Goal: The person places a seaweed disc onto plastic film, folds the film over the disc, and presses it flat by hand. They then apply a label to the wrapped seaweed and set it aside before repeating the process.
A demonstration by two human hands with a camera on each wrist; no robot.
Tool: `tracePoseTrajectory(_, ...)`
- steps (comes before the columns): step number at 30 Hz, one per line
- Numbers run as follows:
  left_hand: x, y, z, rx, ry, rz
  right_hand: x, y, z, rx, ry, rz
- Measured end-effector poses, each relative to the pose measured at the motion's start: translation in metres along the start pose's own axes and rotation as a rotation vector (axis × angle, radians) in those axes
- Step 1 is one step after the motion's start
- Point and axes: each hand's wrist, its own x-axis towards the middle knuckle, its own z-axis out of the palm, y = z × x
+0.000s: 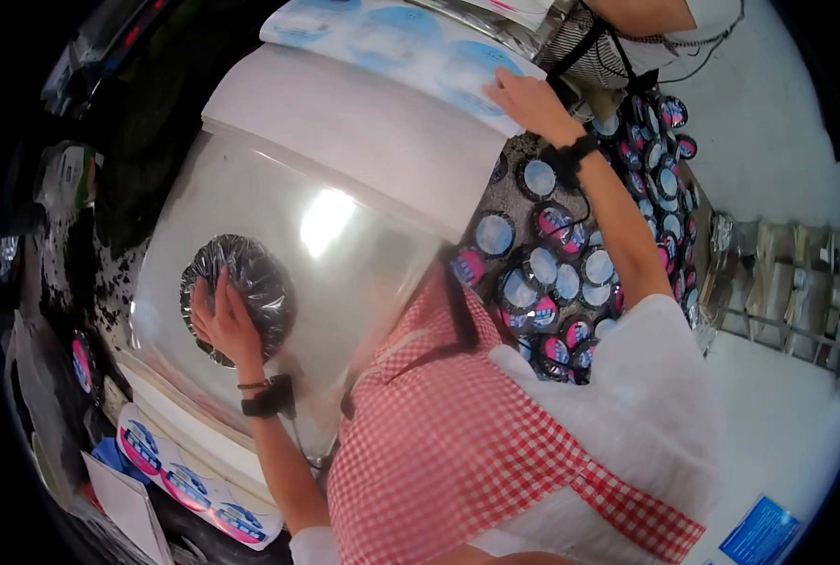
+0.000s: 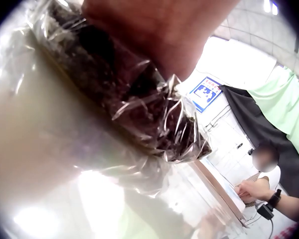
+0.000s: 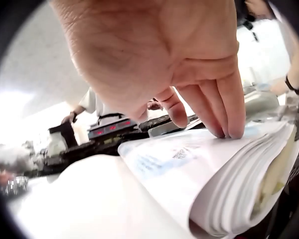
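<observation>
A round dark bundle wrapped in clear plastic film [image 1: 274, 306] lies on a smooth, glossy board [image 1: 250, 184]. My left hand [image 1: 226, 325] rests on it with fingers spread over its top; the left wrist view shows the crinkled film close up. Farther off, my right hand [image 1: 533, 104] touches a stack of sheets printed with blue round labels [image 1: 396, 33]. In the right wrist view the fingers of the right hand [image 3: 234, 107] reach down onto the top sheet, which folds over at the stack's curved edge. A blank white backing sheet [image 1: 363, 132] hangs between stack and board.
Many wrapped dark discs with pink-and-blue or pale labels [image 1: 561, 226] crowd the surface at right. A strip of round labels [image 1: 185, 480] lies at lower left, near plastic bags [image 1: 39, 377]. A red-lit digital display [image 3: 112, 128] and other people stand across the table.
</observation>
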Motion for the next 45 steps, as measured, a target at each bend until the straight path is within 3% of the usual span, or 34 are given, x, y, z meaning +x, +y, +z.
tracePoseTrajectory(3,0.0,0.0,0.0,-0.01,-0.009,-0.021,-0.017,-0.032,0.012,-0.246,0.121,-0.051)
tracePoseTrajectory(6,0.001,0.004,-0.005,-0.048,-0.028,-0.032,-0.008,-0.028,0.034,-0.518,0.012,-0.062)
tracePoseTrajectory(9,0.0,-0.001,-0.002,-0.024,-0.008,-0.006,-0.009,-0.008,0.007,-0.063,-0.112,-0.101)
tracePoseTrajectory(12,0.001,0.001,0.001,-0.036,-0.001,-0.012,-0.016,-0.023,0.006,-0.293,0.101,-0.191)
tracePoseTrajectory(13,0.0,0.001,0.0,-0.04,-0.005,-0.016,-0.012,-0.024,0.028,-0.646,0.012,-0.093)
tracePoseTrajectory(14,0.0,0.0,-0.002,-0.035,-0.01,-0.008,-0.01,-0.016,0.03,-0.48,0.009,-0.055)
tracePoseTrajectory(16,0.002,0.003,-0.004,-0.028,-0.007,0.002,-0.006,0.019,0.021,-0.157,0.012,0.016)
tracePoseTrajectory(18,0.002,0.004,0.001,-0.085,0.035,0.03,-0.009,0.07,0.001,0.498,0.323,0.614)
tracePoseTrajectory(19,0.002,-0.001,0.0,-0.098,0.058,0.035,-0.029,0.11,-0.007,0.438,0.497,0.62)
tracePoseTrajectory(21,-0.001,-0.002,0.004,-0.056,0.027,-0.095,-0.107,0.266,0.019,-0.612,0.764,0.127)
tracePoseTrajectory(22,-0.002,0.0,0.001,-0.134,0.035,-0.123,-0.135,0.291,-0.001,-0.65,0.369,0.146)
tracePoseTrajectory(23,-0.003,0.0,0.0,-0.108,-0.013,-0.165,-0.128,0.274,-0.019,-0.653,0.181,0.245)
tracePoseTrajectory(25,-0.003,-0.002,-0.001,-0.162,0.022,-0.177,-0.083,0.15,-0.034,-0.749,0.168,0.258)
tracePoseTrajectory(28,0.001,0.004,-0.004,-0.038,0.083,-0.112,-0.028,-0.077,-0.027,-0.722,0.263,-0.084)
tracePoseTrajectory(29,-0.001,0.014,-0.009,0.04,0.033,-0.172,-0.018,-0.134,-0.016,-0.552,0.25,-0.181)
tracePoseTrajectory(31,-0.002,0.031,-0.019,0.168,-0.055,-0.287,-0.017,-0.163,0.109,0.575,0.106,-0.159)
tracePoseTrajectory(33,-0.005,0.026,-0.008,-0.032,0.038,-0.282,0.014,-0.305,-0.014,1.152,-0.011,-0.56)
tracePoseTrajectory(34,-0.012,0.022,0.0,-0.133,0.078,-0.284,0.015,-0.324,-0.008,1.053,-0.057,-0.58)
tracePoseTrajectory(35,-0.016,0.016,0.006,-0.193,0.098,-0.285,0.02,-0.338,0.001,0.878,0.07,-0.693)
tracePoseTrajectory(36,-0.018,0.014,0.008,-0.162,0.047,-0.264,0.021,-0.345,0.009,0.834,0.058,-0.729)
tracePoseTrajectory(39,-0.04,0.015,0.025,-0.554,0.074,-0.435,0.023,-0.357,0.019,0.692,0.061,-0.824)
tracePoseTrajectory(41,-0.051,0.017,0.03,-0.93,0.054,-0.57,0.024,-0.357,0.021,0.66,-0.003,-0.845)
tracePoseTrajectory(44,-0.059,0.018,0.035,-1.221,0.148,-0.636,0.03,-0.355,0.006,0.661,-0.184,-0.839)
tracePoseTrajectory(45,-0.062,0.018,0.037,-1.155,0.133,-0.598,0.035,-0.354,-0.005,0.667,-0.256,-0.831)
